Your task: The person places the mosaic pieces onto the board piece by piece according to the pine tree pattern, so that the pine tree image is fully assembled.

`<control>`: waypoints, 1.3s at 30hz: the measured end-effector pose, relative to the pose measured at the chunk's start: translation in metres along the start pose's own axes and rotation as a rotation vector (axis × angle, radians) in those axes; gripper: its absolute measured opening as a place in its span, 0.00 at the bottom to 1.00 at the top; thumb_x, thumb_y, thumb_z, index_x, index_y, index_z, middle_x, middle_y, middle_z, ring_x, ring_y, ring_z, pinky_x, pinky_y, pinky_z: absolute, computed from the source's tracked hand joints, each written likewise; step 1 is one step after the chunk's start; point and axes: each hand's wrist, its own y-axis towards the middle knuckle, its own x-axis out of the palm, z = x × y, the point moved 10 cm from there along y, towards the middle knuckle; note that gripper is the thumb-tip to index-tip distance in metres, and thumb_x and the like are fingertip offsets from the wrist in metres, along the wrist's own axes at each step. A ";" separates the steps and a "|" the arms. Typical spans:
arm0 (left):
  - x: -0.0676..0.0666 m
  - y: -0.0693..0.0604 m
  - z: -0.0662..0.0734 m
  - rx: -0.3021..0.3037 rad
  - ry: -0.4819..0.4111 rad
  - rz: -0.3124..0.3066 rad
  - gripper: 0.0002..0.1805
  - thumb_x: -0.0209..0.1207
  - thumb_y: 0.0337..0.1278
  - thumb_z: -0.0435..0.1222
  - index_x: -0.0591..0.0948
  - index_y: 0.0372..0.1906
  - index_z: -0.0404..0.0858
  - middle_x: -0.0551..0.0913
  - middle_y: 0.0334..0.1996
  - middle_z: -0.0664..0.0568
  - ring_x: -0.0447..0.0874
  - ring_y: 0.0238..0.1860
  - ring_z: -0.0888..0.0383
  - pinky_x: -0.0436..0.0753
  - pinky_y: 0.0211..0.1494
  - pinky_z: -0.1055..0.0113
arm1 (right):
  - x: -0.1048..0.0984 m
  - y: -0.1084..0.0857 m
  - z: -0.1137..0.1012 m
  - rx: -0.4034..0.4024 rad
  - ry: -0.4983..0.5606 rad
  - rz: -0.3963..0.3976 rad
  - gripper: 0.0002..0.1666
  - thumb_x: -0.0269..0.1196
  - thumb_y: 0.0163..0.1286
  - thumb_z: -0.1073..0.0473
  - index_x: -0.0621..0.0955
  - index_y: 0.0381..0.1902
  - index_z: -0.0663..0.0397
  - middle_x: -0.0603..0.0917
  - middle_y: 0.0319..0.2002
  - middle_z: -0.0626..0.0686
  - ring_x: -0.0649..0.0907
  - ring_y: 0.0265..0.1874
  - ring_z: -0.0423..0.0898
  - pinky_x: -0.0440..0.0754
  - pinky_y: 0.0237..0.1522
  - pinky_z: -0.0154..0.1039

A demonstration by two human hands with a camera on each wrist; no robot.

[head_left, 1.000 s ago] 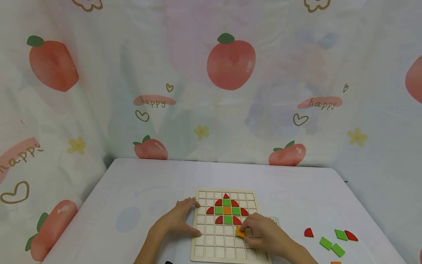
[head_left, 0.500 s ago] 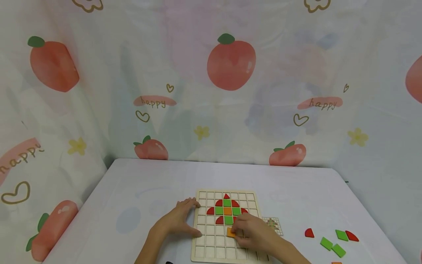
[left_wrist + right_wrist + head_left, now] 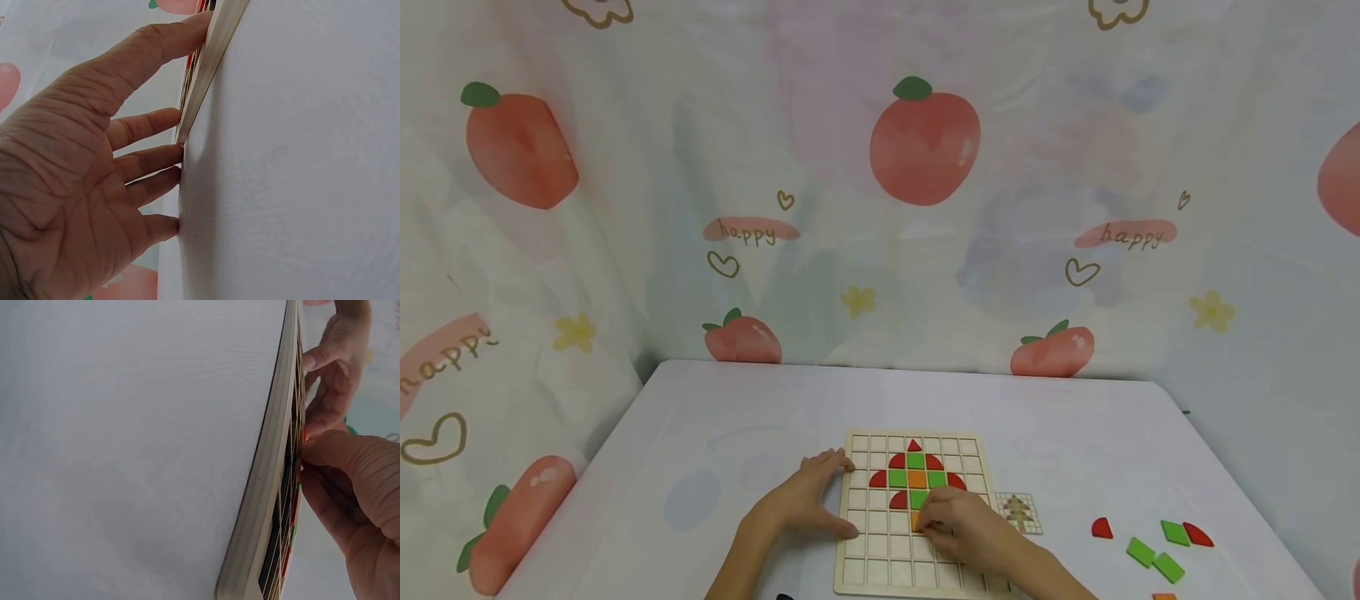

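A wooden grid board [image 3: 878, 547] lies on the white table, bearing a pattern of green, red and orange tiles with a red triangle [image 3: 913, 446] at its top. My left hand [image 3: 805, 497] rests at the board's left side, fingers extended and thumb on the rim. In the left wrist view, the thumb touches the board's edge [image 3: 219, 47]. With thumb and fingertips, my right hand [image 3: 970, 527] pinches an orange square tile [image 3: 915, 521] at the cell below the lowest green tile [image 3: 916, 498]. The right hand hides part of that tile and the cells to its right.
A small pattern card [image 3: 1019, 512] lies just right of the board. Farther right are loose pieces: a red quarter-round tile [image 3: 1102, 527], green tiles [image 3: 1141, 552], another red one [image 3: 1198, 534] and an orange piece [image 3: 1164, 597] at the frame's bottom. A printed curtain [image 3: 880, 275] stands behind the table.
My right hand has moved left across the board with the orange tile, to the column under the green tiles. The pattern card has come into fuller view. My left hand has stayed put.
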 end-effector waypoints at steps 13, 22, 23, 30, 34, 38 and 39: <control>-0.001 -0.002 0.000 -0.003 -0.005 -0.005 0.44 0.82 0.36 0.51 0.74 0.62 0.45 0.66 0.75 0.37 0.57 0.78 0.38 0.53 0.80 0.36 | -0.010 -0.021 0.005 0.095 -0.011 0.028 0.09 0.70 0.66 0.65 0.85 0.40 0.45 0.84 0.38 0.39 0.80 0.37 0.33 0.84 0.38 0.30; -0.001 -0.001 0.001 -0.007 -0.006 -0.007 0.44 0.82 0.36 0.50 0.74 0.62 0.45 0.66 0.75 0.36 0.57 0.78 0.37 0.53 0.79 0.35 | -0.028 -0.045 0.023 0.224 -0.011 0.058 0.10 0.72 0.64 0.64 0.85 0.40 0.43 0.84 0.40 0.37 0.78 0.36 0.33 0.84 0.36 0.32; -0.001 -0.001 0.001 -0.008 -0.005 -0.007 0.44 0.82 0.36 0.50 0.74 0.62 0.45 0.66 0.75 0.36 0.57 0.78 0.37 0.53 0.79 0.35 | -0.031 -0.048 0.024 0.229 -0.022 0.068 0.11 0.72 0.64 0.64 0.85 0.40 0.43 0.84 0.40 0.37 0.78 0.36 0.33 0.84 0.37 0.32; 0.000 -0.001 -0.001 -0.005 -0.002 -0.003 0.44 0.82 0.35 0.50 0.74 0.61 0.46 0.66 0.75 0.37 0.57 0.78 0.37 0.53 0.80 0.36 | -0.047 -0.068 0.035 0.270 -0.084 0.146 0.13 0.75 0.60 0.64 0.86 0.39 0.41 0.83 0.39 0.34 0.80 0.36 0.34 0.86 0.39 0.32; 0.000 -0.001 -0.001 -0.002 -0.003 -0.002 0.44 0.82 0.35 0.50 0.74 0.61 0.46 0.65 0.75 0.36 0.57 0.78 0.37 0.53 0.80 0.36 | -0.052 -0.079 0.045 0.347 -0.081 0.136 0.13 0.75 0.60 0.63 0.86 0.40 0.40 0.83 0.39 0.34 0.81 0.37 0.33 0.87 0.40 0.33; 0.000 -0.001 0.000 0.002 -0.002 -0.003 0.44 0.82 0.36 0.50 0.74 0.62 0.45 0.65 0.75 0.36 0.57 0.78 0.37 0.53 0.80 0.36 | -0.059 -0.090 0.053 0.414 -0.090 0.119 0.13 0.75 0.61 0.61 0.86 0.41 0.38 0.84 0.40 0.34 0.81 0.39 0.32 0.87 0.42 0.33; 0.000 -0.001 0.000 0.001 -0.001 -0.004 0.44 0.82 0.36 0.50 0.74 0.62 0.45 0.65 0.75 0.36 0.57 0.78 0.37 0.53 0.80 0.36 | -0.061 -0.092 0.054 0.419 -0.097 0.125 0.14 0.75 0.61 0.61 0.85 0.41 0.38 0.84 0.40 0.34 0.82 0.39 0.33 0.87 0.42 0.34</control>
